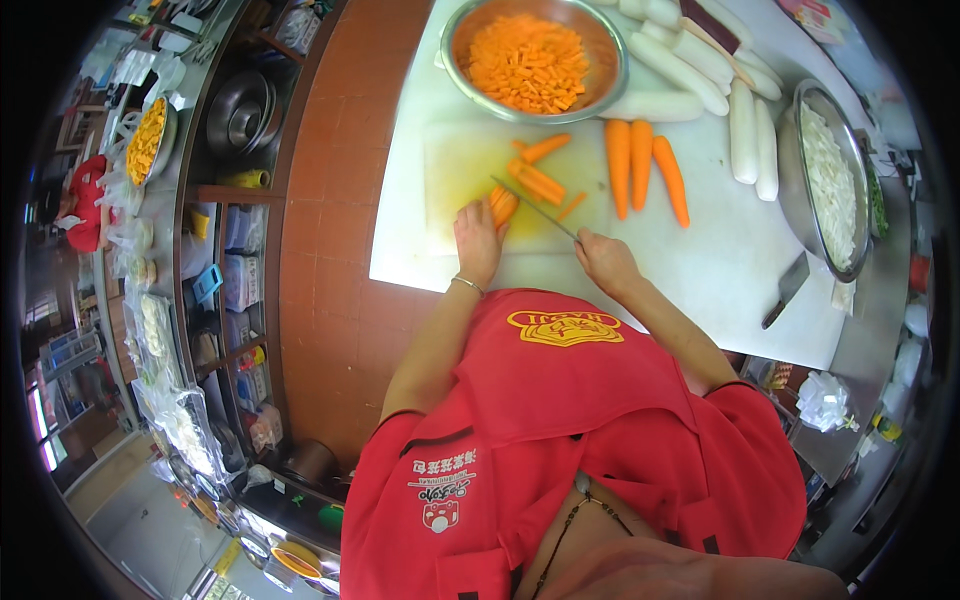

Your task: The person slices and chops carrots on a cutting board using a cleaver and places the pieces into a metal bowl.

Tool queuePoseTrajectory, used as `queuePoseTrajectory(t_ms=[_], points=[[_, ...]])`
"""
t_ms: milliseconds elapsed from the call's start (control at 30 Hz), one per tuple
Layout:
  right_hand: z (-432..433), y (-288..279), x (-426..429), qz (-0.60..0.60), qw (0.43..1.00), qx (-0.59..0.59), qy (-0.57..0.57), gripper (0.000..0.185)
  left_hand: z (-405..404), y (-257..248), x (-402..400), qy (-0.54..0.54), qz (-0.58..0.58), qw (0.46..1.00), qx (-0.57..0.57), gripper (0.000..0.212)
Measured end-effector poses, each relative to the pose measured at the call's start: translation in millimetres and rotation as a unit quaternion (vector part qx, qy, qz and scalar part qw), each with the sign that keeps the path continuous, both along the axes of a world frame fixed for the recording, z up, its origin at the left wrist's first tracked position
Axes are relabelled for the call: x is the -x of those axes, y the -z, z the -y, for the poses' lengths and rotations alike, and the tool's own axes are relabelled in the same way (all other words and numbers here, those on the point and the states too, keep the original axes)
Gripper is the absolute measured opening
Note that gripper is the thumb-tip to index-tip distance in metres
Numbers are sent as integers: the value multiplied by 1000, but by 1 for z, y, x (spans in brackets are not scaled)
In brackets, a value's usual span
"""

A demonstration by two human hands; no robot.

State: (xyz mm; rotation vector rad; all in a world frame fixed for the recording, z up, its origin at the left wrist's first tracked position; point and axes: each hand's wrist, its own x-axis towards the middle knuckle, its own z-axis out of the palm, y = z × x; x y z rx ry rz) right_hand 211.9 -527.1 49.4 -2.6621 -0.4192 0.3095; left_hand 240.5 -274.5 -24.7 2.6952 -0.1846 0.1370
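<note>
My left hand point(480, 232) presses cut carrot pieces point(502, 205) onto a yellow-stained white cutting board point(450, 161). My right hand point(606, 262) grips a knife point(534, 206), its narrow-looking blade slanting up left beside those pieces. Just beyond the blade lie more carrot lengths point(541, 181), with a thin strip near it. Three whole peeled carrots point(641, 165) lie to the right of the board. Above it stands a metal bowl point(622, 82) with chopped carrot point(525, 64) in it.
Peeled white radishes point(679, 71) are piled at the top right. Right of them, a metal bowl point(795, 187) holds shredded white radish point(829, 180). A cleaver point(787, 289) lies near the worktop's right end. Shelving point(232, 195) stands across the tiled floor point(330, 225); a person in red point(86, 202) is at far left.
</note>
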Motion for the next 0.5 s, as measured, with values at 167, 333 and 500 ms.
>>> queuePoseTrajectory(t_ms=[167,333,500], points=[[1,-6,-5,2,999,33,-22,18,1,6,2,-9,15,1000,20,68],[-7,-25,-3,1,1000,6,-16,17,2,-9,7,-42,12,989,138,58],[-17,-38,-8,-28,999,5,-39,16,-11,3,17,-30,40,981,186,40]])
